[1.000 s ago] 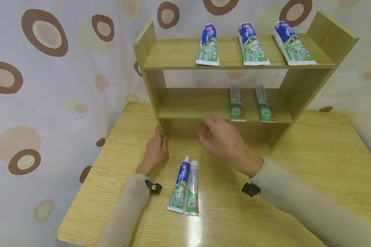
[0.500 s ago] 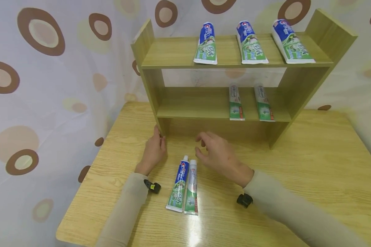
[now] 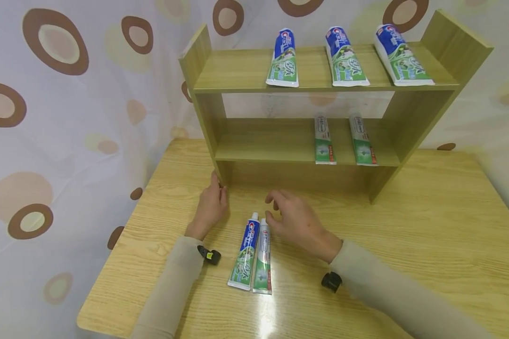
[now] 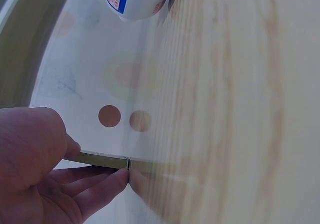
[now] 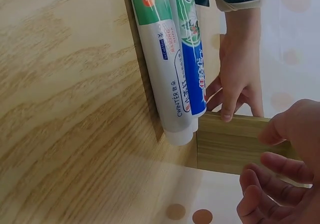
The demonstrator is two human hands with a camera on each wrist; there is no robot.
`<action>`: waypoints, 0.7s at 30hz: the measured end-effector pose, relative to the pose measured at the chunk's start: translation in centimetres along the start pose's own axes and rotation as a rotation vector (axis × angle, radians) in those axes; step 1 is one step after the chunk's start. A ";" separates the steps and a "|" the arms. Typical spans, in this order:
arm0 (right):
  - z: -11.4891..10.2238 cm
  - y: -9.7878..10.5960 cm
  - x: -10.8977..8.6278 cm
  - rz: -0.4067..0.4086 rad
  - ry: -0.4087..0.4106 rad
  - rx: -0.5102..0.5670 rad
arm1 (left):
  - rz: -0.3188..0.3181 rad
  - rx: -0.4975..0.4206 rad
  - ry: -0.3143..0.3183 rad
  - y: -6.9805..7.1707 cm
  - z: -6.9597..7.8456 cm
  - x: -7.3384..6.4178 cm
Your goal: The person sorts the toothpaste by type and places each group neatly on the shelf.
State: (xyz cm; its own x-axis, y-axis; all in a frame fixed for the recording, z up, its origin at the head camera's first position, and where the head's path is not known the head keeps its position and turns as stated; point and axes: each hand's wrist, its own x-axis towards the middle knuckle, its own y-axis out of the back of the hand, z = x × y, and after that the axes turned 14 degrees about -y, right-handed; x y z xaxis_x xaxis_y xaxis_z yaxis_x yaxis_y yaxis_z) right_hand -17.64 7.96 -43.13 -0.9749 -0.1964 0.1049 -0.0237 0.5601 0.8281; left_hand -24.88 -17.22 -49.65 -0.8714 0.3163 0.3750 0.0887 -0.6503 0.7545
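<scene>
My left hand (image 3: 209, 209) grips the lower front edge of the wooden shelf's (image 3: 258, 140) left side panel. In the left wrist view, the thumb is on one side of the panel (image 4: 100, 159) and the fingers on the other. Two toothpaste tubes lie side by side on the table, caps toward the shelf: a blue-and-green Crest toothpaste tube (image 3: 245, 256) and a slimmer silver-and-green toothpaste tube (image 3: 263, 259). Just right of the slimmer tube's cap hovers my right hand (image 3: 299, 225), fingers loosely bent and holding nothing. The right wrist view shows this hand (image 5: 285, 179) apart from both tubes.
On the top shelf lie three Crest tubes (image 3: 284, 59), spread from the middle to the right. The middle shelf holds two silver-and-green tubes (image 3: 324, 141) toward its right side. A patterned cloth (image 3: 89, 155) hangs behind the wooden table (image 3: 441, 226).
My right hand has come down from in front of the middle shelf toward the slimmer tube's cap. The left hand stays at the shelf panel; both tubes lie unmoved.
</scene>
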 end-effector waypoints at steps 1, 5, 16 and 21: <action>0.0 -0.1 0.0 0.002 0.000 0.001 | -0.002 -0.002 0.003 0.0 0.0 0.0; 0.1 -0.6 -0.1 -0.003 -0.006 0.012 | -0.007 -0.011 0.014 0.1 0.1 0.1; -0.2 -2.4 -0.7 -0.105 -0.117 -0.014 | -0.005 -0.015 0.017 0.1 0.2 0.1; -0.3 -3.4 -1.2 -0.182 -0.179 -0.063 | -0.004 -0.028 0.022 0.1 0.3 0.0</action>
State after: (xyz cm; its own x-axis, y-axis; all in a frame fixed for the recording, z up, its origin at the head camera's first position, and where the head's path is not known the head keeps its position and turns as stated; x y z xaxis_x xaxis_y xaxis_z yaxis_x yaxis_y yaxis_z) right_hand -16.34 6.10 -45.89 -0.9796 -0.1404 -0.1437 -0.1941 0.4759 0.8578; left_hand -24.72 -17.08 -49.39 -0.8822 0.3036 0.3599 0.0719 -0.6685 0.7403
